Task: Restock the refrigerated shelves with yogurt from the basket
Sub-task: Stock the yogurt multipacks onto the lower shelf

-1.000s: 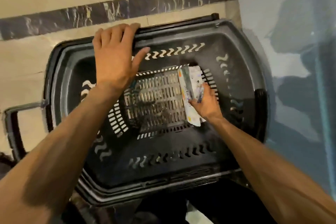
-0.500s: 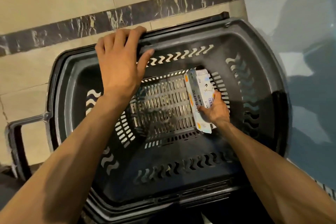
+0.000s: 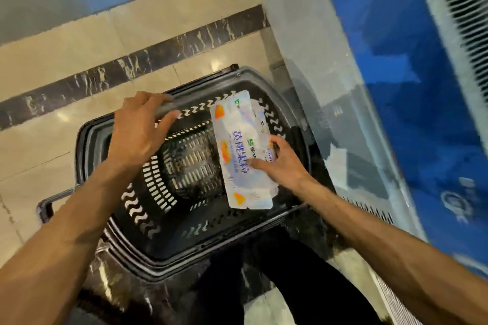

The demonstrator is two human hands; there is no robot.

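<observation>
A black plastic basket [image 3: 92, 145] stands on the floor below me. My right hand [image 3: 282, 163] grips a long white yogurt multipack [image 3: 237, 150] with blue lettering and orange fruit marks, held up above the basket's right half at about rim height. My left hand [image 3: 140, 132] holds the basket's far rim, fingers curled over the edge. The slotted bottom of the basket shows no other packs.
The blue and grey base of the refrigerated case [image 3: 396, 103] runs along the right, close to the basket, with a vent grille [image 3: 369, 210] low down. Beige floor tiles with a dark marble strip [image 3: 132, 71] lie to the left. The basket's handle [image 3: 50, 203] sticks out left.
My right hand has lifted the yogurt pack from the basket bottom up to rim height. The view has swung right, bringing the blue case into sight. My left hand stays on the rim.
</observation>
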